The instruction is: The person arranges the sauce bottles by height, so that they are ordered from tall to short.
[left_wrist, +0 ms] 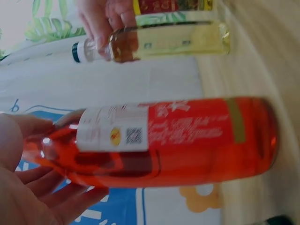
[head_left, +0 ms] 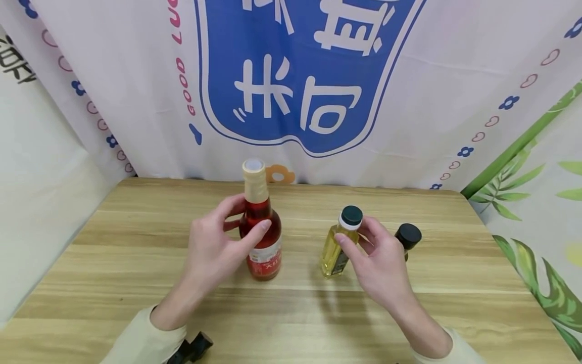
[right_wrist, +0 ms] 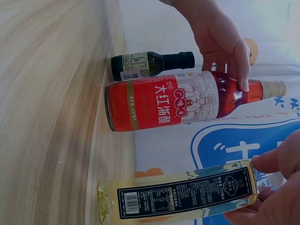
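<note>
In the head view my left hand (head_left: 218, 245) holds a red vinegar bottle (head_left: 265, 258) around its shoulder, thumb in front and fingers behind. The bottle is upright, with a cream-wrapped neck and a red and white label (right_wrist: 159, 101). My right hand (head_left: 382, 263) pinches a small square glass bottle of pale yellow liquid (head_left: 329, 255) near its neck, below the dark green cap. This bottle leans slightly; its black label (right_wrist: 187, 192) shows in the right wrist view. Whether its base touches the table, I cannot tell.
Behind my right hand stands a black-capped bottle (head_left: 408, 236), mostly hidden. A dark green bottle (right_wrist: 150, 64) stands beside the red one in the right wrist view. The wooden table (head_left: 291, 323) ends at a printed cloth (head_left: 409, 126). Some dark object (head_left: 197, 346) lies by my left wrist.
</note>
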`<state>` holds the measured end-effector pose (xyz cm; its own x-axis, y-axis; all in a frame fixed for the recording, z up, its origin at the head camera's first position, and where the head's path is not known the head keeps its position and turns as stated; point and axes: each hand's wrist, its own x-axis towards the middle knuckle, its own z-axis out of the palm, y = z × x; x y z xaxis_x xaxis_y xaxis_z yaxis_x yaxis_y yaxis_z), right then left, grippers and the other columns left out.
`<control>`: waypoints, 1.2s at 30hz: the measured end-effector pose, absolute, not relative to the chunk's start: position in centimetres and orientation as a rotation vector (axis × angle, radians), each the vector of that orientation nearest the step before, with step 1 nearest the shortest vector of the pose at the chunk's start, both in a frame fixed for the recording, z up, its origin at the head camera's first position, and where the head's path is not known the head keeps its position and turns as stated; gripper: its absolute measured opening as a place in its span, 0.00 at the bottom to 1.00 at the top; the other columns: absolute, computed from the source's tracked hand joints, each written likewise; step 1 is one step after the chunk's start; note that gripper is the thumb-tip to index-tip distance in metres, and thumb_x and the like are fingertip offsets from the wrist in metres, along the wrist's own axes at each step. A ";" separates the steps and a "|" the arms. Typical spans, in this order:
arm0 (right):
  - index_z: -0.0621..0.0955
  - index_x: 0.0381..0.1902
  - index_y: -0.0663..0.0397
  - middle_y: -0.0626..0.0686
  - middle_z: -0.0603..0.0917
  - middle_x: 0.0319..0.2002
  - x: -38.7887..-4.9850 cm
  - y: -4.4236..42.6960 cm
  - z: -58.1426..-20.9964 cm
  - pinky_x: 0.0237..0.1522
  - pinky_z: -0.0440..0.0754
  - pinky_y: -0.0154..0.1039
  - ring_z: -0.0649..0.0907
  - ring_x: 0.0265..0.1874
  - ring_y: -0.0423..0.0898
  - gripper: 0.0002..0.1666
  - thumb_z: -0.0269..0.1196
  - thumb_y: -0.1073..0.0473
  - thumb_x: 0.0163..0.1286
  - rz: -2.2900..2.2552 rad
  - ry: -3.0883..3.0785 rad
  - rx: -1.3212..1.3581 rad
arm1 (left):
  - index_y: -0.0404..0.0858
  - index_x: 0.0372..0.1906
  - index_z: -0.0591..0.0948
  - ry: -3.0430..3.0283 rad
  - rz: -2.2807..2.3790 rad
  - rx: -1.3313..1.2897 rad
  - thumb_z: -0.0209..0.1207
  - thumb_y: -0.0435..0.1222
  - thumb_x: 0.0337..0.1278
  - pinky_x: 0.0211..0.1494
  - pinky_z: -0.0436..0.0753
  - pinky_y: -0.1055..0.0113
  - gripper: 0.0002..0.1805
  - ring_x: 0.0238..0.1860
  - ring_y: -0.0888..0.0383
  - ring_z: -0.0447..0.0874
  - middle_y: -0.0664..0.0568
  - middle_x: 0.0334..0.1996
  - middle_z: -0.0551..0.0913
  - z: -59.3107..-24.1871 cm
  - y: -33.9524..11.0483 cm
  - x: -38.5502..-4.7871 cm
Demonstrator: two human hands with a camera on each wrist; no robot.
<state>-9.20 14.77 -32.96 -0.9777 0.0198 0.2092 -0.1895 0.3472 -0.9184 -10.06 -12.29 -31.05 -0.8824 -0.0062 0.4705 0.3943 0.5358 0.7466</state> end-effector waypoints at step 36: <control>0.82 0.60 0.61 0.58 0.87 0.56 -9.3 15.0 -33.4 0.66 0.82 0.27 0.86 0.63 0.53 0.21 0.71 0.67 0.71 1.685 -2.412 0.181 | 0.39 0.62 0.85 -2.252 -1.406 -0.136 0.82 0.37 0.51 0.57 0.92 0.58 0.31 0.54 0.51 0.93 0.49 0.56 0.91 -32.8 -11.2 -9.7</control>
<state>-9.35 15.02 -33.37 -0.9738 0.0107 0.2270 -0.2094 0.3454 -0.9148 -9.72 -11.19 -32.77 -0.8805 -0.1640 0.4448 0.3278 0.4674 0.8210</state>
